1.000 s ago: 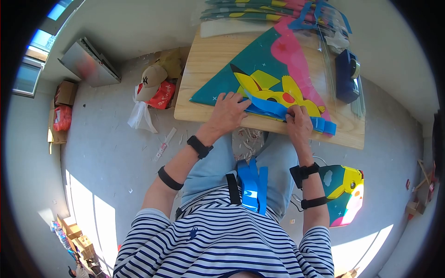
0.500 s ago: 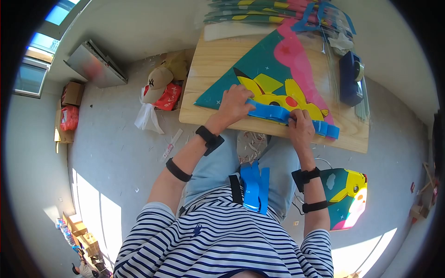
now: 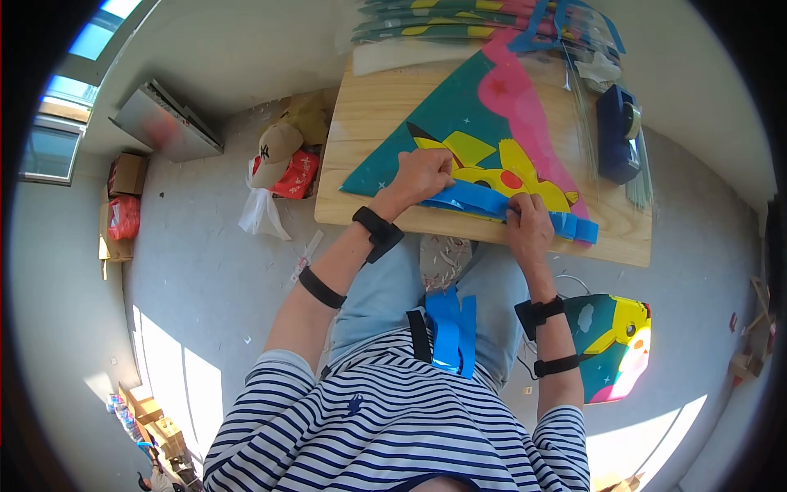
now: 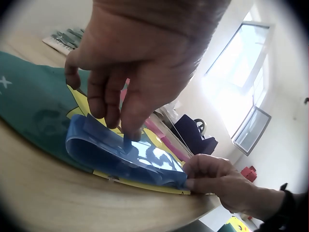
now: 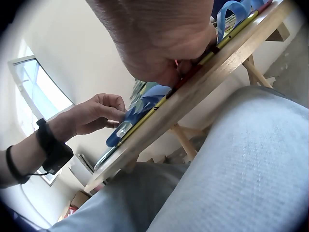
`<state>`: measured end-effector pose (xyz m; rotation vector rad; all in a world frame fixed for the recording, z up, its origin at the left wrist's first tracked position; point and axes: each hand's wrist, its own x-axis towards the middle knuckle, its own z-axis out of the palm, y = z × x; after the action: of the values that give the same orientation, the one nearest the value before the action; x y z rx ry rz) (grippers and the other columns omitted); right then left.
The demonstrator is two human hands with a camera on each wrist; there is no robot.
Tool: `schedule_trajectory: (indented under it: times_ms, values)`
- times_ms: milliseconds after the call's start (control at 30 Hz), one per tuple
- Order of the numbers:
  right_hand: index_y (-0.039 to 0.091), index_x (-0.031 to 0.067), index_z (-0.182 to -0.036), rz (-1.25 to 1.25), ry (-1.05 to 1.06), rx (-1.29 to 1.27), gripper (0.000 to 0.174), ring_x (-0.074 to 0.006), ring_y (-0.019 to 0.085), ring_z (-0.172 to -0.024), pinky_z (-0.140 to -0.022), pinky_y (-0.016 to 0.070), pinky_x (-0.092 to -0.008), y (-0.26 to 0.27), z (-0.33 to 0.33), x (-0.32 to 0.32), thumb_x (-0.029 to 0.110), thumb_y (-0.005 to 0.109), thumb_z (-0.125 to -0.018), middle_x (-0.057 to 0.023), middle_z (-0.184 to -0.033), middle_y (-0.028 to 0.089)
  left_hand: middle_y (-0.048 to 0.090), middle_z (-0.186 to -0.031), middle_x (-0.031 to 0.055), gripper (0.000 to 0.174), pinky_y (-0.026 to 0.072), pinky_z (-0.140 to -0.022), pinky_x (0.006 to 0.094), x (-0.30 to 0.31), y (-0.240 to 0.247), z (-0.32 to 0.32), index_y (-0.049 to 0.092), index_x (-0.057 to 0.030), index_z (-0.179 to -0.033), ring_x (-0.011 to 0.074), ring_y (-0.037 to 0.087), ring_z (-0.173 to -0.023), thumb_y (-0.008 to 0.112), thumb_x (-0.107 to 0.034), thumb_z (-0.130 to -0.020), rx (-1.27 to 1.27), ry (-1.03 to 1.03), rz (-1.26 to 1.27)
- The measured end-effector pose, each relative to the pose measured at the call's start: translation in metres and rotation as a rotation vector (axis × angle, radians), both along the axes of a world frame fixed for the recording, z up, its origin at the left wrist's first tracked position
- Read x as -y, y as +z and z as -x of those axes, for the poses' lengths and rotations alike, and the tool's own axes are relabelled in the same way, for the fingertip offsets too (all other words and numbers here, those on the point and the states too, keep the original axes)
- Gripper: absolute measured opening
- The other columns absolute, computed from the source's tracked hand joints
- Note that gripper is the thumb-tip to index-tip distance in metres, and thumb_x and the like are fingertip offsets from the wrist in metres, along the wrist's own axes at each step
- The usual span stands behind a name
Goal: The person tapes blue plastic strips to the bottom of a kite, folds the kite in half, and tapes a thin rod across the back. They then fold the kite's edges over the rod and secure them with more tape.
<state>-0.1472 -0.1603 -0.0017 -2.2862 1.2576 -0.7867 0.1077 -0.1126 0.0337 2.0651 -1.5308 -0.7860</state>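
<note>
A triangular printed sheet (image 3: 467, 98) in teal and pink, with a yellow cartoon figure, lies on the wooden table (image 3: 377, 107). Along its near edge runs a glossy blue strip (image 3: 471, 197), bent into a flat loop at its left end. My left hand (image 3: 422, 174) is over that looped part; in the left wrist view its thumb and fingertips pinch the strip's upper layer (image 4: 116, 142). Farther right, my right hand (image 3: 530, 225) pinches the strip against the sheet's edge, its fingertips partly hidden. Beyond it, more blue loops (image 3: 574, 228) continue to the right corner.
A stack of similar sheets (image 3: 434, 25) lies at the table's far side. On the right stands a dark blue tape dispenser (image 3: 616, 135) beside thin clear rods (image 3: 639, 184). More blue strips (image 3: 447, 328) hang at the waist. Another printed piece (image 3: 594, 344) is below the right arm.
My left hand has shifted right and slightly away from the body, its fingers drawing together. The strip's raised left end has come down into a flatter loop. My right hand keeps its place.
</note>
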Motion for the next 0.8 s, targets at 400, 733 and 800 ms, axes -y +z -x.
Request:
schedule_trajectory:
  times_ms: [400,733,800]
  values:
    - [0.065,0.0111,-0.095,-0.014,0.002,-0.019,0.016,-0.0336,0.064,-0.091,-0.077,0.0516,-0.0436,0.0,0.0,0.0,0.006,0.073,-0.082,-0.0099,-0.094,0.062,0.073,-0.088,0.0077,0.024,0.0286,-0.078,0.0464,0.004,-0.007,-0.007,0.072,-0.0112,-0.085,0.0285,0.066,-0.089,0.071,-0.036,-0.085,0.207,-0.028,-0.096]
    - [0.065,0.0101,-0.098,-0.003,-0.001,-0.054,0.016,-0.0308,0.065,-0.09,-0.076,0.052,-0.0407,0.002,-0.001,0.0,0.006,0.071,-0.084,-0.0096,-0.095,0.063,0.067,-0.077,0.003,0.033,0.027,-0.074,0.0444,0.01,0.008,-0.01,0.066,-0.014,-0.076,0.0228,0.063,-0.081,0.082,-0.042,-0.074,0.121,-0.078,-0.199]
    - [0.065,0.0101,-0.098,-0.001,0.004,-0.049,0.016,-0.031,0.065,-0.09,-0.076,0.0519,-0.041,0.001,0.0,0.0,0.006,0.071,-0.084,-0.0096,-0.095,0.063,0.066,-0.076,0.0024,0.033,0.0284,-0.076,0.0436,0.011,0.007,-0.012,0.063,-0.0142,-0.073,0.0231,0.063,-0.081,0.086,-0.038,-0.07,0.063,-0.087,-0.148]
